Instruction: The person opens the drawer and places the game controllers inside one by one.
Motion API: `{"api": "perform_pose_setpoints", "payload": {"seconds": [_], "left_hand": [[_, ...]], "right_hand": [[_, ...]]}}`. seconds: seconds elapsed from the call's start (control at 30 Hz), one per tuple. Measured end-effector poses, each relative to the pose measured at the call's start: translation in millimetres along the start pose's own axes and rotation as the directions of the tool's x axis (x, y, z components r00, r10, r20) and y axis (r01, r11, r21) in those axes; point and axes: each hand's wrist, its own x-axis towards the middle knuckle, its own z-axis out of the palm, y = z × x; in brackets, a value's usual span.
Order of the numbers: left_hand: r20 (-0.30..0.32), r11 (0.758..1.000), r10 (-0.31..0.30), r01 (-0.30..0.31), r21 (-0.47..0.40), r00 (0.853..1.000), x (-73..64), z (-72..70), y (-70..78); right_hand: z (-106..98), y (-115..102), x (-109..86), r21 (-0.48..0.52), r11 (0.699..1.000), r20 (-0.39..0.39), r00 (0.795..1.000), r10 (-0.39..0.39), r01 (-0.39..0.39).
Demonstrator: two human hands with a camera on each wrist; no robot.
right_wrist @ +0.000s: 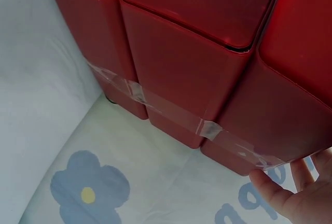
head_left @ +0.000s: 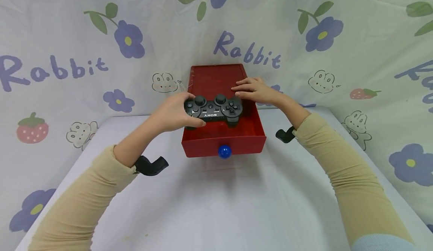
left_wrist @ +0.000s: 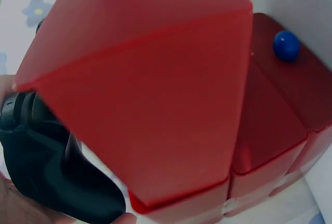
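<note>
A black Sony game controller [head_left: 216,110] is above the pulled-out red drawer [head_left: 224,145], with its lettering upside down in the head view. My left hand [head_left: 174,112] grips the controller's left end, thumb on the near side and fingers at the far side. In the left wrist view the controller's dark grip [left_wrist: 57,167] shows beside the drawer's outer wall. My right hand [head_left: 255,90] lies with extended fingers at the right edge of the red cabinet's top [head_left: 216,80]. Its fingers [right_wrist: 275,193] touch or nearly touch the cabinet's edge in the right wrist view.
Below the pulled-out drawer are other red drawers [left_wrist: 270,120], one with a blue knob [left_wrist: 286,45]. Clear tape [right_wrist: 171,111] runs across the cabinet's side. A white cloth [head_left: 216,206] covers the table, and a rabbit-print curtain [head_left: 162,37] hangs close behind the cabinet.
</note>
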Motion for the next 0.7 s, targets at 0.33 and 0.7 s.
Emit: {"api": "perform_pose_setpoints", "payload": {"seconds": [0.33,0.7], "left_hand": [[0.011,1.0,0.018,-0.018,0.023,1.0,2.4,11.4,4.5],[0.003,0.998,0.019,-0.019,0.06,1.0,2.2,16.5,12.2]], "right_hand": [[0.4,-1.9,-0.9,0.013,1.0,-0.001,1.0,0.025,-0.025],[0.2,-5.1,-2.2,0.038,0.998,-0.005,0.999,0.054,-0.053]]}}
